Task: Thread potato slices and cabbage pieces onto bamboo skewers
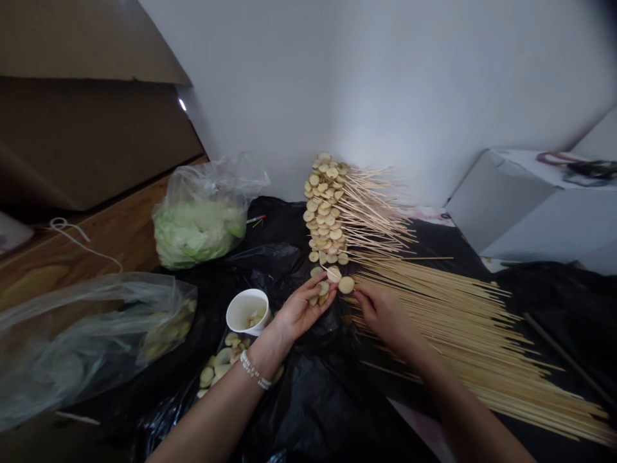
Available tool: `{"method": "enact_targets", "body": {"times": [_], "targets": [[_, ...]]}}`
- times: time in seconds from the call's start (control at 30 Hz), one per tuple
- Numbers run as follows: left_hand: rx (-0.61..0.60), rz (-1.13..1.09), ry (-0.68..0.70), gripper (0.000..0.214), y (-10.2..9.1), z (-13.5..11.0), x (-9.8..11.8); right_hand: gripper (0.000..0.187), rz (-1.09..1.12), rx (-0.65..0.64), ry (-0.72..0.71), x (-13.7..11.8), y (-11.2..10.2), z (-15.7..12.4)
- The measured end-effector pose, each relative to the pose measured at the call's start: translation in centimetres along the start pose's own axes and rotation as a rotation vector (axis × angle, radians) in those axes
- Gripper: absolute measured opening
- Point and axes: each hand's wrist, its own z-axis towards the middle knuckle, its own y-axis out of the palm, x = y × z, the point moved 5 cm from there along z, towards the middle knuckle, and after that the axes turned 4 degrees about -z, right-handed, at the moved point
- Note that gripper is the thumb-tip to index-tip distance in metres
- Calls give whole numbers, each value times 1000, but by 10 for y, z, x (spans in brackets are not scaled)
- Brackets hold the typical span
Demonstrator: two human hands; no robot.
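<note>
Head view: in the left hand (pixel 301 313), fingers curled loosely, a few pale round potato slices (pixel 322 289), just below the tall heap of skewered slices (pixel 328 206). Pinched narrowly in the right hand (pixel 385 312), a thin bamboo skewer (pixel 332 273). Beside the left wrist, a white paper cup (pixel 247 310); right of the right hand, loose bamboo sticks (pixel 472 321) on black plastic sheeting (pixel 308 405).

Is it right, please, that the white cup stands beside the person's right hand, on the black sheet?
No: the head view shows the white cup beside the left hand, which holds slices; the right hand is by the bare skewers. It does stand on the black sheet.
</note>
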Motion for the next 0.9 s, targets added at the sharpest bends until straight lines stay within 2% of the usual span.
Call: {"method": "enact_targets", "body": {"times": [0.2, 0.47, 0.67, 0.9], "targets": [[68, 18, 80, 12, -6, 4, 3, 27, 8, -37, -36, 7, -8, 2], [166, -1, 130, 19, -13, 5, 9, 27, -31, -59, -28, 7, -9, 1], [189, -60, 140, 12, -14, 6, 11, 27, -59, -107, -24, 8, -6, 1], [198, -96, 129, 13, -15, 6, 11, 26, -30, -172, -35, 4, -4, 2]]}}
